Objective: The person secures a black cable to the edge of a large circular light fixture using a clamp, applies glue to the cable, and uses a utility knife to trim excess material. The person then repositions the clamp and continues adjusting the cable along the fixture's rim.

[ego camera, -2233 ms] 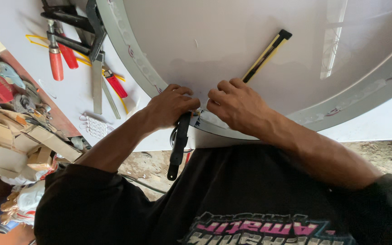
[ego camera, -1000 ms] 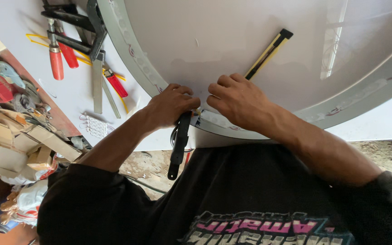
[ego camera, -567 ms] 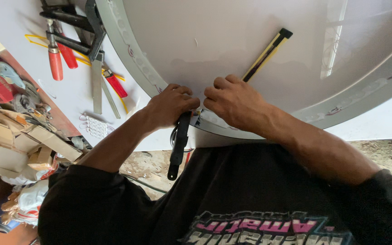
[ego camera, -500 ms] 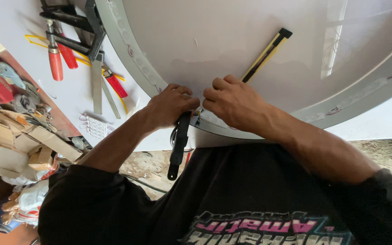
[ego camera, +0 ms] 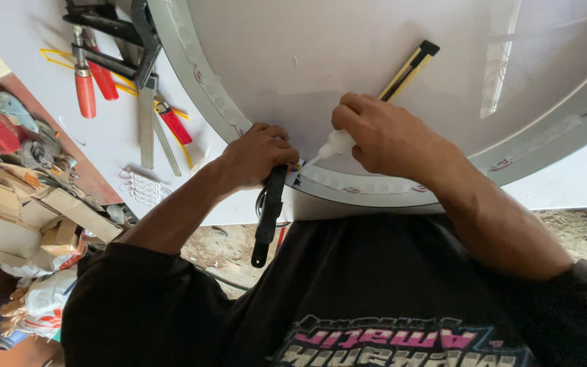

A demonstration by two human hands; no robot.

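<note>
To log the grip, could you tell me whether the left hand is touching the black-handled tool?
Touching. In the head view, the left hand has its fingers wrapped around the black-handled tool, at its top.

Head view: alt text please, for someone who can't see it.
Left hand grips a black tool at the rim of a round white panel; right hand pinches a white scrap beside it. A yellow knife lies on the panel.

Seen from above: left hand (ego camera: 256, 158) wrapped around a black-handled tool (ego camera: 268, 215) at the near rim of a large round white panel (ego camera: 348, 61) with a grey rim. Right hand (ego camera: 382, 136) pinching a small white wad (ego camera: 336, 144) against the panel. Yellow-and-black utility knife (ego camera: 407, 70) lying on the panel just beyond. Red-handled clamps (ego camera: 93, 78) on the white table (ego camera: 28, 54), upper left.
</note>
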